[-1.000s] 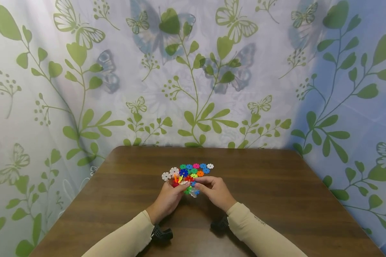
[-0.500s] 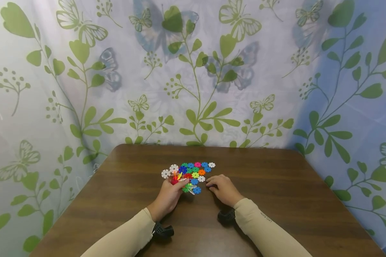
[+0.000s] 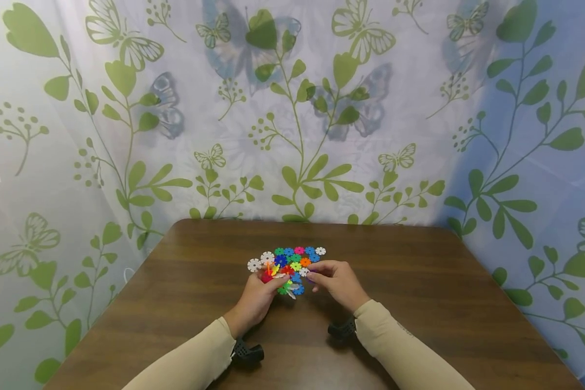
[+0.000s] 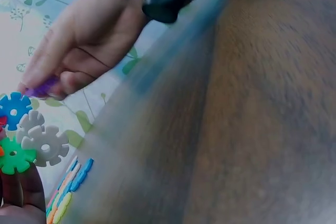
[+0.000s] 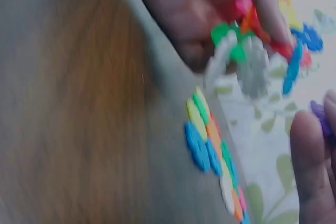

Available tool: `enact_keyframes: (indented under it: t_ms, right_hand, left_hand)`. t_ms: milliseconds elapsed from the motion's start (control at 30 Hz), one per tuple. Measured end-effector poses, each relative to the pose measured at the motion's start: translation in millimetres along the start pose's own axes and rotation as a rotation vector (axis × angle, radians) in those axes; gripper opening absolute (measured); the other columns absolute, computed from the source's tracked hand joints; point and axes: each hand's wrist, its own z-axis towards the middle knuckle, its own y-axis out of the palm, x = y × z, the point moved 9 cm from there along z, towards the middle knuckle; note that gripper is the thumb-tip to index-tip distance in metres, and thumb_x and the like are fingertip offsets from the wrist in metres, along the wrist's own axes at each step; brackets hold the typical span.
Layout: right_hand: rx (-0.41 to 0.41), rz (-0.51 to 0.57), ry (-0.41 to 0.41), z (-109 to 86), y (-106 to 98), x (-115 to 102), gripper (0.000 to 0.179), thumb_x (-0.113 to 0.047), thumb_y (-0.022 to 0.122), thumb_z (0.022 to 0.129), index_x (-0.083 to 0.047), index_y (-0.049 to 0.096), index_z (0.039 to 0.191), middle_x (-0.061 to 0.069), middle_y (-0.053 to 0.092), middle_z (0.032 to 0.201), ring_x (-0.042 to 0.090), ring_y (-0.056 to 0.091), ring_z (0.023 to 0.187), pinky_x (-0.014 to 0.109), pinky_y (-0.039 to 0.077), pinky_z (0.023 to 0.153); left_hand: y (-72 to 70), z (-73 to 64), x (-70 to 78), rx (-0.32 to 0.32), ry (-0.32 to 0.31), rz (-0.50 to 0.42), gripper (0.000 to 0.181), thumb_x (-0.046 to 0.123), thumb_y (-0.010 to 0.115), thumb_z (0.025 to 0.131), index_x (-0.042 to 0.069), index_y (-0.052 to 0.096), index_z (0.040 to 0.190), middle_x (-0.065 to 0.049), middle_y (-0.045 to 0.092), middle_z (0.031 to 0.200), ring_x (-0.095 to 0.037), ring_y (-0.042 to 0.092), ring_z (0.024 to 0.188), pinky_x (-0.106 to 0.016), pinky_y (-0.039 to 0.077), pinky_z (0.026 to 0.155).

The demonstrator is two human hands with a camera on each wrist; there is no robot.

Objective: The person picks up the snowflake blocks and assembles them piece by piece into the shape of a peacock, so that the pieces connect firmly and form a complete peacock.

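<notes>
My left hand [image 3: 255, 295] grips a joined cluster of notched plastic flower discs. In the left wrist view the cluster shows a blue disc [image 4: 14, 110], a green disc [image 4: 17, 155] and a white disc [image 4: 48, 145]. Red, orange and yellow pieces stick up from it as well. Between thumb and fingers, my right hand [image 3: 341, 287] pinches a purple disc [image 4: 44, 86]. That disc is just right of the cluster and mostly covered by the fingers; the right wrist view shows part of the purple disc [image 5: 319, 116] at its right edge.
Several loose flower discs lie on the brown table [image 3: 395, 271] beyond the hands, among them a pink disc [image 3: 299, 250], an orange disc [image 3: 305, 262] and a white disc [image 3: 254, 265]. A patterned curtain [image 3: 292, 108] hangs behind the table.
My right hand moved off the cluster to the table at its right, and is now raised back toward the cluster with the purple disc. My left hand keeps its grip, nearly in place.
</notes>
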Motion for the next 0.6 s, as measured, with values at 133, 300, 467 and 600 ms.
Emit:
enact_keyframes:
  t_ms: [133,300,467,600]
  right_hand:
    - [-0.06,0.109,0.039,0.9,9.2,-4.2,0.029,-0.006,0.069,0.103,0.007,0.071,0.129,0.02,0.073,0.113,0.042,0.073,0.088,0.036,0.058,0.092]
    - [-0.101,0.207,0.074,-1.2,13.1,-5.5,0.033,0.0,0.068,0.102,0.006,0.067,0.134,0.022,0.07,0.12,0.04,0.07,0.095,0.048,0.058,0.094]
    - [-0.058,0.309,0.133,-3.2,12.5,-0.8,0.027,-0.001,0.071,0.1,0.005,0.072,0.126,0.022,0.07,0.116,0.028,0.068,0.087,0.047,0.06,0.088]
    - [-0.071,0.396,0.162,-4.4,15.0,0.4,0.025,-0.001,0.071,0.101,0.011,0.071,0.122,0.022,0.071,0.115,0.025,0.071,0.085,0.043,0.06,0.09]
  left_hand:
    - [4.3,-1.1,3.7,-0.031,0.016,0.045,0.066,0.011,0.082,0.095,-0.014,0.043,0.142,-0.026,0.062,0.134,-0.033,0.068,0.117,-0.038,0.055,0.097]
    - [7.7,-4.3,6.7,-0.066,0.046,0.196,0.065,0.019,0.084,0.093,-0.009,0.05,0.142,-0.024,0.063,0.136,-0.03,0.068,0.118,-0.034,0.054,0.098]
    - [8.8,-9.2,7.3,-0.099,0.08,0.344,0.065,0.03,0.086,0.092,-0.002,0.056,0.139,-0.011,0.07,0.128,-0.026,0.069,0.115,-0.032,0.055,0.096]
    - [13.2,-12.1,11.4,-0.144,0.141,0.367,0.061,0.028,0.086,0.093,0.002,0.057,0.14,-0.008,0.07,0.13,-0.026,0.068,0.118,-0.033,0.054,0.097]
